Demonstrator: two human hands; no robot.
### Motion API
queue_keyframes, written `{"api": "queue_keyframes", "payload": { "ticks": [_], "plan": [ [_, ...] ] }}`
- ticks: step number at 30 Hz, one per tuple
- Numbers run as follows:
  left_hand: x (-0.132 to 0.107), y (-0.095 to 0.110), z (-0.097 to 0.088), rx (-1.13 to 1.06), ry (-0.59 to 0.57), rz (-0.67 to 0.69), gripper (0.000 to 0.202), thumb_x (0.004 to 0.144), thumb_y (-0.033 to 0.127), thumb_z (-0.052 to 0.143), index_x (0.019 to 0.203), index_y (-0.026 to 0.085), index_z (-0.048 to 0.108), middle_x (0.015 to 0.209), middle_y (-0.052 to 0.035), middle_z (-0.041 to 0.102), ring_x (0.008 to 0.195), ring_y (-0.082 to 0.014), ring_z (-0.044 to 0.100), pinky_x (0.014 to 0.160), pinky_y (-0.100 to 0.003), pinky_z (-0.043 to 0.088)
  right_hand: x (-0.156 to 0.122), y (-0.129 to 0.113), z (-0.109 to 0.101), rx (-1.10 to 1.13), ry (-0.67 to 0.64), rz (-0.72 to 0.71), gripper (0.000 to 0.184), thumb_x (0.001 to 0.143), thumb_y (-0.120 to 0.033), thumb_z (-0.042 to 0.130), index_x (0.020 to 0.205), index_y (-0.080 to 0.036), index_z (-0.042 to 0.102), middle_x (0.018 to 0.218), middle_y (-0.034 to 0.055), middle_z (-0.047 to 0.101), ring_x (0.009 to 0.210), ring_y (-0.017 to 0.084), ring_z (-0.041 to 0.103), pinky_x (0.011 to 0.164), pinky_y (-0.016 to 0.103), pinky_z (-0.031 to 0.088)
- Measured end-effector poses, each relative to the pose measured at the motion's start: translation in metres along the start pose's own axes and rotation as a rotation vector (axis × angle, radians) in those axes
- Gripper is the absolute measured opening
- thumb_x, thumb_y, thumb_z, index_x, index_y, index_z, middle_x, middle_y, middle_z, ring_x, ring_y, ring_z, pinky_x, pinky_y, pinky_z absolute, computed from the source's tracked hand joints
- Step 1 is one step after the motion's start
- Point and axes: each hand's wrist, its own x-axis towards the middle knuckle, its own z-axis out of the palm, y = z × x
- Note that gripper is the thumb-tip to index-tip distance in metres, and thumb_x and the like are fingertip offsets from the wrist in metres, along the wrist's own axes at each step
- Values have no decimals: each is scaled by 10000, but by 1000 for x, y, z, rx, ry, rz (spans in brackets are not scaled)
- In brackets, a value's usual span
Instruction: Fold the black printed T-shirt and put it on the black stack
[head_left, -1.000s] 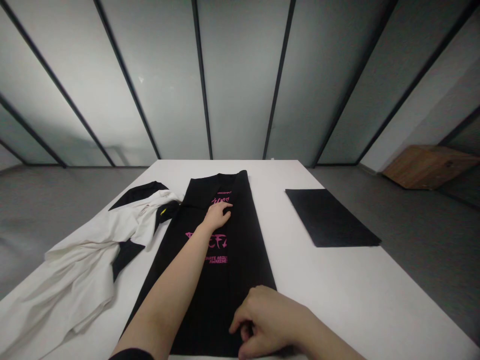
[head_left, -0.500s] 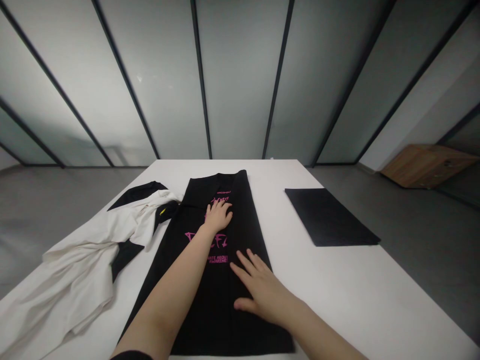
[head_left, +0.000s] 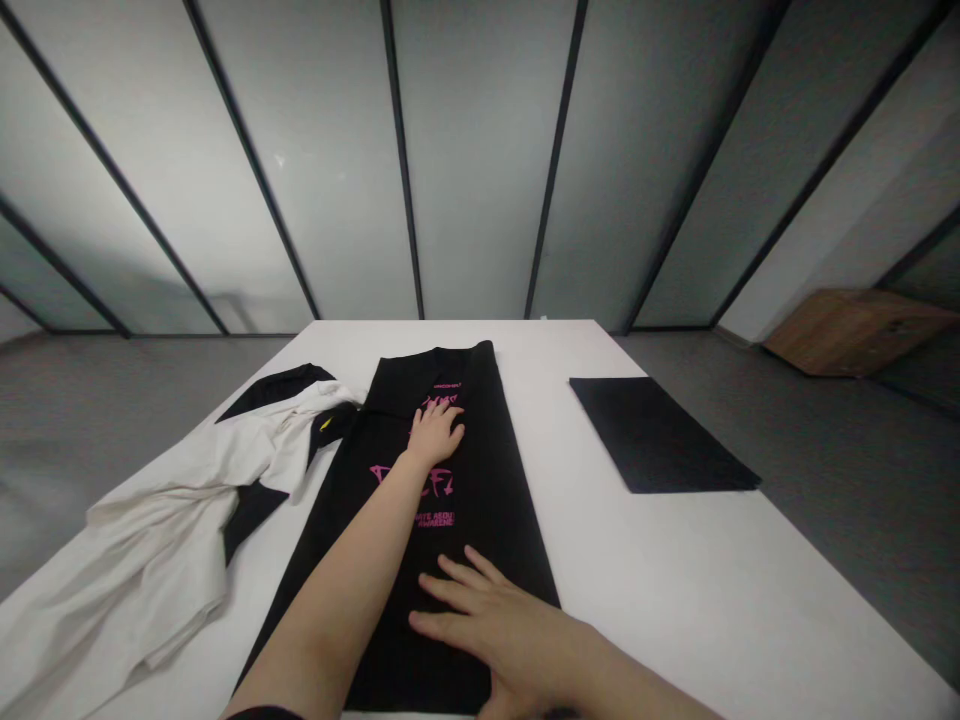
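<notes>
Two open hands of yours lie flat on the long folded black garment with magenta print (head_left: 491,480), which runs down the middle of the white tabletop (head_left: 675,600). Your left hand (head_left: 435,432), fingers spread, presses near its far end; your right hand (head_left: 487,610), also spread, rests near its near end. A crumpled white-and-black garment (head_left: 172,500) lies along the left edge, and a flat black folded cloth (head_left: 652,435) lies nearer the right edge.
</notes>
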Motion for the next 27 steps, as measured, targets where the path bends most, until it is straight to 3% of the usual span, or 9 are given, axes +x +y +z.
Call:
{"api": "queue_keyframes", "payload": {
  "ticks": [3,6,9,14,20,24,27],
  "plan": [
    [0,-1,2,34,3,-2,415,1043,400,513,1434,303,614,1636,-83,504,1556,-330,375,1274,-615,251,-3,4,-11,26,233,38,592,1032,-548,602,1570,-309,541,1620,91,534,1550,297,411,1312,548,206],
    [0,-1,3,41,21,3,412,1042,391,509,1430,307,619,1625,-79,518,1556,-325,375,1272,-609,260,-4,17,-16,-120,469,272,550,1085,-480,490,1576,-237,534,1652,116,487,1586,298,343,1308,555,237],
    [-1,-1,3,37,49,13,403,1038,383,506,1414,309,632,1601,-73,547,1541,-315,397,1271,-597,268,-1,23,-11,-278,401,449,810,979,-571,652,1654,-190,414,1750,151,273,1635,402,145,1309,637,160],
    [0,-3,5,21,50,8,407,1031,391,513,1411,309,633,1611,-70,535,1539,-308,397,1273,-596,261,-7,6,7,-343,230,369,986,925,-648,695,1711,-259,245,1779,119,105,1634,444,41,1289,705,-12],
    [1,-3,5,0,59,6,394,1022,382,527,1387,298,650,1596,-75,550,1521,-307,419,1275,-600,254,-34,-18,13,-240,120,263,941,955,-628,675,1709,-313,209,1772,107,80,1634,425,46,1302,670,-11],
    [0,0,2,-8,72,-6,360,1017,365,535,1346,314,671,1558,-58,587,1485,-289,461,1274,-579,263,-31,-24,-4,-115,73,260,962,944,-706,642,1704,-275,240,1763,151,130,1631,425,90,1306,658,91],
    [-1,2,0,-7,91,-8,341,1026,353,517,1320,317,686,1529,-48,614,1472,-281,473,1265,-562,285,-8,-14,-30,-79,242,306,727,1060,-614,482,1675,-243,367,1728,143,321,1617,350,253,1302,591,224]
  ]
}}
